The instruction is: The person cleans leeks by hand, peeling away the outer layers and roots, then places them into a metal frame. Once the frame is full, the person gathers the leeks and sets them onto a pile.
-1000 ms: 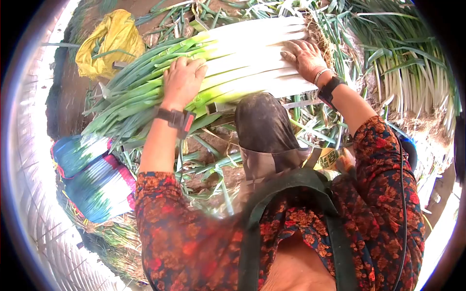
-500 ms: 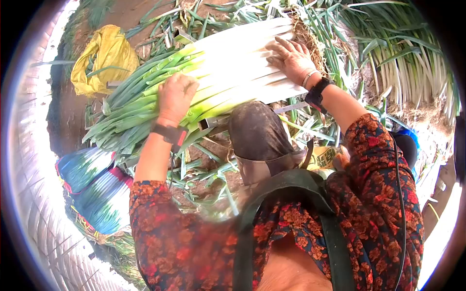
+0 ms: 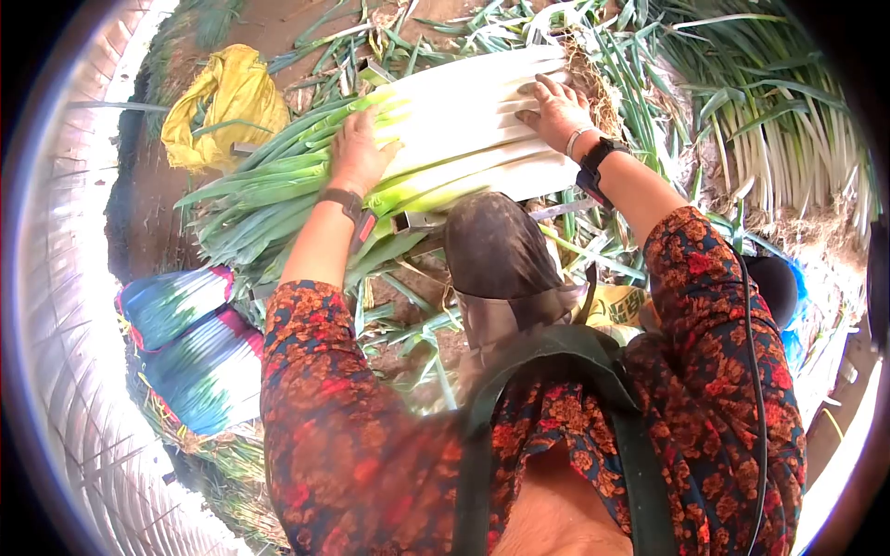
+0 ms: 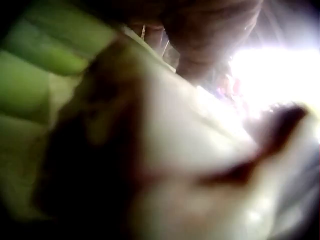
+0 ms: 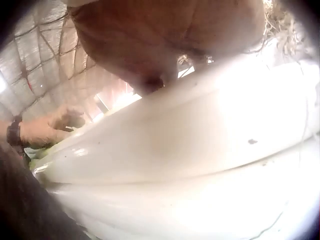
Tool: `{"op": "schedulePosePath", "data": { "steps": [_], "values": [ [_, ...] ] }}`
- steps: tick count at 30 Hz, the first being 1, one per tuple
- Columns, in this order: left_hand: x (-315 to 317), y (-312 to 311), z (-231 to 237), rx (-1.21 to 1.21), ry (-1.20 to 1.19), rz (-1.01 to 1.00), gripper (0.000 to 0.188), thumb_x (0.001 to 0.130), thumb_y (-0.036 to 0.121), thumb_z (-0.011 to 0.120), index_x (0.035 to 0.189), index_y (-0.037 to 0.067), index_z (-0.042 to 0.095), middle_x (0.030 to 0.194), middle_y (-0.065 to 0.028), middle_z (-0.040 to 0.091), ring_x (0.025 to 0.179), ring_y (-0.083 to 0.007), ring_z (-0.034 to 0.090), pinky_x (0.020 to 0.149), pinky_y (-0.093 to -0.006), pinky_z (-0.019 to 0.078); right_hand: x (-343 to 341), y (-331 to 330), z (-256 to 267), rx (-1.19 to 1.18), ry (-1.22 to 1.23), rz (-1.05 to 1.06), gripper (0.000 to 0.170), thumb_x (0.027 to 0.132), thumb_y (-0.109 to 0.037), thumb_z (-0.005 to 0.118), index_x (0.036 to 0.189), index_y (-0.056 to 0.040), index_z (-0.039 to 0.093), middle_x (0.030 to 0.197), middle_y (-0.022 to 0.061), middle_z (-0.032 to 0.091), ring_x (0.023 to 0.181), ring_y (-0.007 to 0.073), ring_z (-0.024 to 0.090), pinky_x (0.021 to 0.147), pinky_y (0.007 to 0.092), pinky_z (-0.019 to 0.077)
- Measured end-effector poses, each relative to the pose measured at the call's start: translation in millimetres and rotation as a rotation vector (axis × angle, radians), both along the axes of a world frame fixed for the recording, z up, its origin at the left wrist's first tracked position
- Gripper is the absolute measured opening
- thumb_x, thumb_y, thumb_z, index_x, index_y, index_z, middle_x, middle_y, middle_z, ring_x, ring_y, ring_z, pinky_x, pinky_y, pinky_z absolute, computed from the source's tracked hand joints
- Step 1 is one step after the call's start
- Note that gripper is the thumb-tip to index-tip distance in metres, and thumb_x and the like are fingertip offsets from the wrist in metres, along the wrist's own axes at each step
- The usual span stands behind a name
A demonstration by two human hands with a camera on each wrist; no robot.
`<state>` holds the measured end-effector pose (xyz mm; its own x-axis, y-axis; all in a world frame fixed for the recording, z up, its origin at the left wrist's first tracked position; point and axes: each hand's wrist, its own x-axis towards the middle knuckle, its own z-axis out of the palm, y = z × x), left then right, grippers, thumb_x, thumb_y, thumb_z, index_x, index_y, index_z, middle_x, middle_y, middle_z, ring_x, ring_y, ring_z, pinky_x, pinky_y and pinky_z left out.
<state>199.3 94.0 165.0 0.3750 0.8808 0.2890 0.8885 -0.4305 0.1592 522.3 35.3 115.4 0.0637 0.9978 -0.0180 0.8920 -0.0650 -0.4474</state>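
A wide bundle of large green onions lies across in front of me, green leaves to the left and roots to the right. My left hand rests on top where the stalks turn green, fingers extended and thumb spread. Over the white shafts near the roots lies my right hand, its fingers spread on the stalks. In the right wrist view, thick white shafts run beneath the right hand, with the left hand farther along. The left wrist view is dark and blurred.
Metal tube ends show at the bundle's edge, close to a dark-covered knee. A yellow sack lies at upper left, packed onion bundles at lower left. Loose onions are piled at right; cut leaves litter the ground.
My left hand has moved farther across the onions and its fingers have straightened from a more curled pose. The right hand stays near the roots. The head view has shifted slightly.
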Motion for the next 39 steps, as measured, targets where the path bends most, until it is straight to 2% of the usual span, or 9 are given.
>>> {"op": "schedulePosePath", "data": {
  "steps": [4, 7, 10, 22, 26, 27, 29, 32, 39],
  "values": [
    [-14, -3, 9, -0.117, 0.138, -0.182, 0.035, 0.078, 0.030, 0.069, 0.108, 0.013, 0.066, 0.104, -0.0128, 0.061, 0.099, -0.0316, 0.058, 0.084, -0.0451, 0.0455, 3, -9, 9, -0.081, 0.006, 0.006, 0.064, 0.089, -0.048, 0.053, 0.145, -0.0240, 0.032, 0.152, 0.0084, 0.028, 0.140, 0.0314, 0.024, 0.114, 0.0529, 0.0138],
    [-17, -3, 6, -0.160, 0.071, -0.239, 0.028, 0.082, 0.016, 0.065, 0.110, 0.010, 0.066, 0.102, -0.0154, 0.061, 0.096, -0.0340, 0.057, 0.083, -0.0440, 0.0460, 15, -7, -18, 0.163, 0.091, 0.105, 0.059, 0.086, -0.037, 0.059, 0.139, -0.0175, 0.041, 0.133, 0.0151, 0.051, 0.122, 0.0346, 0.048, 0.103, 0.0472, 0.0351],
    [-16, 2, 7, -0.201, 0.069, -0.211, 0.030, 0.084, 0.015, 0.065, 0.114, 0.011, 0.066, 0.109, -0.0152, 0.059, 0.104, -0.0313, 0.055, 0.091, -0.0400, 0.0432, 3, -13, -7, 0.063, 0.073, 0.007, 0.065, 0.087, -0.039, 0.056, 0.145, -0.0246, 0.032, 0.148, 0.0128, 0.033, 0.136, 0.0370, 0.030, 0.111, 0.0584, 0.0178],
    [-13, 13, -5, -0.268, 0.187, -0.030, 0.043, 0.082, 0.020, 0.067, 0.123, 0.013, 0.056, 0.115, -0.0105, 0.058, 0.112, -0.0284, 0.051, 0.099, -0.0415, 0.0353, 9, -6, 8, 0.054, 0.268, -0.016, 0.070, 0.082, -0.034, 0.064, 0.144, -0.0225, 0.035, 0.147, 0.0133, 0.034, 0.134, 0.0383, 0.029, 0.114, 0.0532, 0.0153],
    [-16, 16, -9, -0.289, 0.098, -0.014, 0.054, 0.080, 0.017, 0.069, 0.129, 0.009, 0.049, 0.114, -0.0119, 0.059, 0.110, -0.0289, 0.053, 0.098, -0.0400, 0.0366, 67, -3, 33, -0.219, 0.512, 0.221, 0.048, 0.084, -0.032, 0.063, 0.128, -0.0164, 0.056, 0.121, 0.0104, 0.061, 0.113, 0.0301, 0.055, 0.101, 0.0392, 0.0422],
    [-15, 16, -8, -0.278, 0.106, -0.010, 0.055, 0.079, 0.017, 0.070, 0.130, 0.008, 0.048, 0.114, -0.0124, 0.060, 0.109, -0.0289, 0.053, 0.098, -0.0397, 0.0372, 89, 16, 13, -0.025, 0.213, 0.400, 0.038, 0.089, -0.033, 0.058, 0.121, -0.0139, 0.062, 0.107, 0.0101, 0.067, 0.100, 0.0263, 0.063, 0.095, 0.0349, 0.0470],
    [-10, 15, -6, -0.299, 0.122, 0.010, 0.055, 0.079, 0.017, 0.069, 0.129, 0.008, 0.048, 0.115, -0.0132, 0.059, 0.109, -0.0293, 0.053, 0.096, -0.0400, 0.0388, 143, -51, 105, -0.251, 0.714, 0.046, 0.033, 0.092, -0.030, 0.056, 0.119, -0.0125, 0.064, 0.108, 0.0082, 0.068, 0.089, 0.0179, 0.066, 0.077, 0.0317, 0.0555],
    [-6, 23, 6, -0.376, 0.130, 0.017, 0.055, 0.079, 0.016, 0.068, 0.130, 0.006, 0.048, 0.117, -0.0155, 0.059, 0.106, -0.0299, 0.056, 0.093, -0.0415, 0.0418, 243, -102, 123, -0.151, 0.589, -0.086, 0.036, 0.088, -0.030, 0.060, 0.117, -0.0100, 0.064, 0.105, 0.0058, 0.069, 0.084, 0.0140, 0.067, 0.074, 0.0284, 0.0565],
    [56, 10, 54, -0.354, -0.037, 0.047, 0.033, 0.083, 0.012, 0.064, 0.113, -0.001, 0.061, 0.114, -0.0170, 0.061, 0.106, -0.0302, 0.057, 0.095, -0.0388, 0.0413, 483, -243, 6, -0.158, 0.546, -0.853, 0.038, 0.087, -0.029, 0.062, 0.114, -0.0030, 0.064, 0.088, 0.0059, 0.067, 0.071, 0.0133, 0.063, 0.062, 0.0276, 0.0540]
  ]
}}
